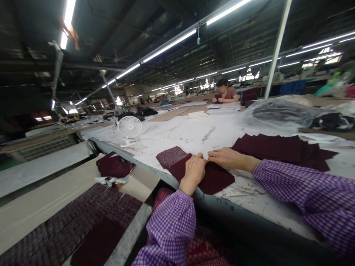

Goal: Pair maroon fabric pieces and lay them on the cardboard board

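Observation:
A maroon fabric piece [215, 179] lies flat near the table's front edge, partly over a speckled maroon-grey fabric piece [171, 156]. My left hand [194, 169] presses on the maroon piece with its fingers curled at the far edge. Close beside it, the fingertips of my right hand [223, 156] pinch that same edge. The exact grip is partly hidden by my fingers. Right of my hands, a fanned stack of maroon fabric pieces [277, 147] rests on the white table [191, 131].
A small white fan [129, 127] stands on the table's left side. On the lower surface at left lie speckled fabric pieces [69, 218] and a maroon bundle [114, 165]. Clear plastic sheeting [280, 112] sits at back right. Across the table, a person [229, 94] holds maroon fabric.

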`<control>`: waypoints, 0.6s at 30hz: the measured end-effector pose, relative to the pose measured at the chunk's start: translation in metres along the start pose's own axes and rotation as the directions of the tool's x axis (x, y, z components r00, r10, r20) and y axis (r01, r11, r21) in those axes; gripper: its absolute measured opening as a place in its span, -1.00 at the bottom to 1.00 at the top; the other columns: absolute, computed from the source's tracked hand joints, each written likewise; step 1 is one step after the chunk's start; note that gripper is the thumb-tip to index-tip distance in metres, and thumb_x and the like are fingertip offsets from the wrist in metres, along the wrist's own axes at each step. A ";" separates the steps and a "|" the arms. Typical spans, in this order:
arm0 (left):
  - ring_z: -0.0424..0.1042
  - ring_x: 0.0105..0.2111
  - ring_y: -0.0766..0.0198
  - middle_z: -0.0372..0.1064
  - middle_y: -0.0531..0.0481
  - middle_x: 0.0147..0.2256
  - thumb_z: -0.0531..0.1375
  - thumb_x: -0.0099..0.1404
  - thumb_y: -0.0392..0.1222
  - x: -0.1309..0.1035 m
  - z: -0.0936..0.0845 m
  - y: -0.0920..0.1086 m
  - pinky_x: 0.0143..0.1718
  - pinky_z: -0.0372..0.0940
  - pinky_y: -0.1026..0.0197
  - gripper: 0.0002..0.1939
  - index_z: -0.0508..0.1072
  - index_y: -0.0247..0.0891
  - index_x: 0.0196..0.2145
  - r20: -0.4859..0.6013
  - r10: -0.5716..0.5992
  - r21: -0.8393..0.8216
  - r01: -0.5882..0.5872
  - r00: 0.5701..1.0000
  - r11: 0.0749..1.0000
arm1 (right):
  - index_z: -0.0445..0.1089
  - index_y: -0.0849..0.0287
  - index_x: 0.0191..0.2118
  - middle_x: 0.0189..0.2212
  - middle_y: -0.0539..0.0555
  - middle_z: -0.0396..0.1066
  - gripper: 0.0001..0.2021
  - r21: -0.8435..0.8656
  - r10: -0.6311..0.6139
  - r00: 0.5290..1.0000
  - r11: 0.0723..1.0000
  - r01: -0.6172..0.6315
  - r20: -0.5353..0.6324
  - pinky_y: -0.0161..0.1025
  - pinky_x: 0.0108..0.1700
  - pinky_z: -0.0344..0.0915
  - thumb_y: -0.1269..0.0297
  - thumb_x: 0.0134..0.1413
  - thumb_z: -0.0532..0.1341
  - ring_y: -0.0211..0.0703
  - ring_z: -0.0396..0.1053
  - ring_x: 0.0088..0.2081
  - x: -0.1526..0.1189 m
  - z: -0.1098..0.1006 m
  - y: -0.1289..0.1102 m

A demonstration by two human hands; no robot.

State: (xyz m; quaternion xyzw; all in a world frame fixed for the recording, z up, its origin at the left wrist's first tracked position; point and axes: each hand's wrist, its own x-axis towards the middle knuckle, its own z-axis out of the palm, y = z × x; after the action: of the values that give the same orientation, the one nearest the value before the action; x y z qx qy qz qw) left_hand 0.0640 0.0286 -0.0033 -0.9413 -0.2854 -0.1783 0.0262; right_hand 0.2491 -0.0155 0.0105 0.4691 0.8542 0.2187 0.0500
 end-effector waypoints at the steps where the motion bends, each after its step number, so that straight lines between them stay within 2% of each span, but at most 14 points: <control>1: 0.31 -0.22 0.22 0.33 -0.05 -0.20 -0.06 0.37 -0.28 0.000 -0.001 0.001 -0.22 0.24 0.24 -0.65 0.52 -0.12 -0.18 0.011 0.002 0.004 -0.002 1.000 1.000 | 0.39 0.27 -0.23 -0.29 0.16 0.35 -0.81 0.006 0.011 1.000 1.000 -0.011 0.004 -0.27 -0.37 0.16 0.51 0.15 0.04 -0.15 0.32 -0.30 -0.002 0.000 0.001; 4: 0.32 -0.22 0.21 0.34 -0.06 -0.20 -0.05 0.36 -0.27 0.000 -0.003 0.002 -0.23 0.25 0.23 -0.66 0.52 -0.13 -0.20 0.027 0.003 0.009 -0.003 1.000 1.000 | 0.41 0.22 -0.20 -0.28 0.16 0.37 -0.77 0.090 0.106 0.994 0.990 -0.105 -0.006 -0.25 -0.30 0.21 0.50 0.14 0.03 -0.12 0.35 -0.26 -0.005 -0.003 0.004; 7: 0.32 -0.24 0.21 0.34 -0.06 -0.21 -0.04 0.35 -0.29 0.001 -0.002 0.003 -0.25 0.25 0.23 -0.67 0.52 -0.13 -0.20 0.011 0.006 0.010 -0.006 1.000 1.000 | 0.39 0.21 -0.09 -0.20 0.17 0.40 -0.72 0.267 0.199 0.979 0.947 -0.179 -0.046 -0.25 -0.21 0.24 0.46 0.18 0.00 -0.13 0.37 -0.21 -0.004 -0.011 0.001; 9: 0.33 -0.24 0.20 0.35 -0.06 -0.22 -0.03 0.35 -0.30 0.002 -0.001 0.004 -0.25 0.26 0.22 -0.67 0.52 -0.14 -0.20 -0.002 0.003 0.012 -0.003 1.000 1.000 | 0.40 0.24 -0.11 -0.20 0.18 0.42 -0.72 0.346 0.204 0.979 0.920 -0.182 -0.027 -0.24 -0.18 0.24 0.45 0.18 0.00 -0.11 0.38 -0.20 -0.001 -0.015 -0.005; 12: 0.35 -0.23 0.20 0.37 -0.05 -0.23 0.01 0.33 -0.30 0.002 -0.003 0.001 -0.24 0.26 0.23 -0.70 0.53 -0.14 -0.20 -0.003 -0.006 -0.012 0.006 1.000 1.000 | 0.42 0.25 -0.17 -0.24 0.19 0.43 -0.74 0.365 0.197 0.980 0.911 -0.193 0.028 -0.22 -0.18 0.24 0.46 0.15 0.01 -0.07 0.39 -0.22 0.002 -0.016 -0.013; 15: 0.37 -0.20 0.22 0.40 0.00 -0.24 0.08 0.30 -0.26 -0.007 -0.007 -0.011 -0.21 0.26 0.26 -0.76 0.54 -0.11 -0.20 -0.004 -0.014 -0.099 0.013 1.000 0.995 | 0.43 0.22 -0.14 -0.22 0.17 0.43 -0.71 0.382 0.178 0.984 0.908 -0.175 0.028 -0.23 -0.18 0.24 0.48 0.15 0.00 -0.09 0.39 -0.21 0.002 -0.015 -0.015; 18: 0.37 -0.22 0.28 0.42 0.04 -0.27 0.08 0.30 -0.27 -0.024 -0.008 -0.029 -0.20 0.25 0.30 -0.76 0.55 -0.10 -0.23 -0.058 -0.040 -0.185 0.029 0.998 0.982 | 0.45 0.22 -0.13 -0.22 0.17 0.43 -0.69 0.414 0.146 0.989 0.899 -0.144 0.027 -0.25 -0.17 0.23 0.51 0.13 0.00 -0.11 0.39 -0.21 0.001 -0.014 -0.013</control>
State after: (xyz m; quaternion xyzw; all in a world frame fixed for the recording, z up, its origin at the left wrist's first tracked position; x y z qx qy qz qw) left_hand 0.0271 0.0393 -0.0055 -0.9287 -0.2830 -0.2331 -0.0555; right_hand 0.2349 -0.0253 0.0179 0.5306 0.8440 0.0363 -0.0690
